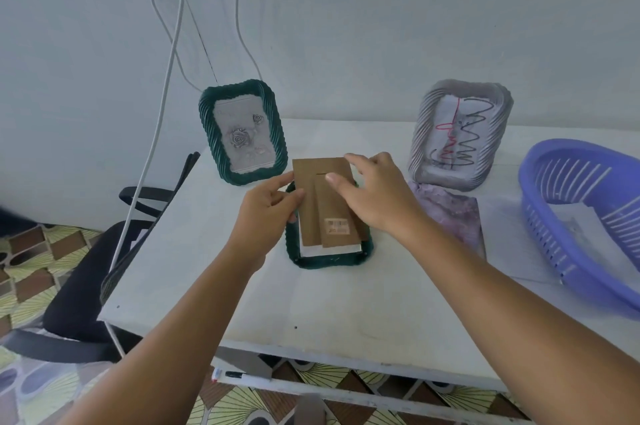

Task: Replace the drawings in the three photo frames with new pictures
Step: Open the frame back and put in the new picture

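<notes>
Both hands held the cardboard backing (323,202), long side running away from me: left hand (266,213) pinching its edge, right hand (372,196) fingers relaxed on top. Under them lay the face-down green frame (329,260) holding white paper.

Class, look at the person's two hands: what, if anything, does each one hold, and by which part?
The left hand pinches the brown cardboard backing board by its left edge. The right hand rests open on the board's upper right, gripping nothing.
</notes>
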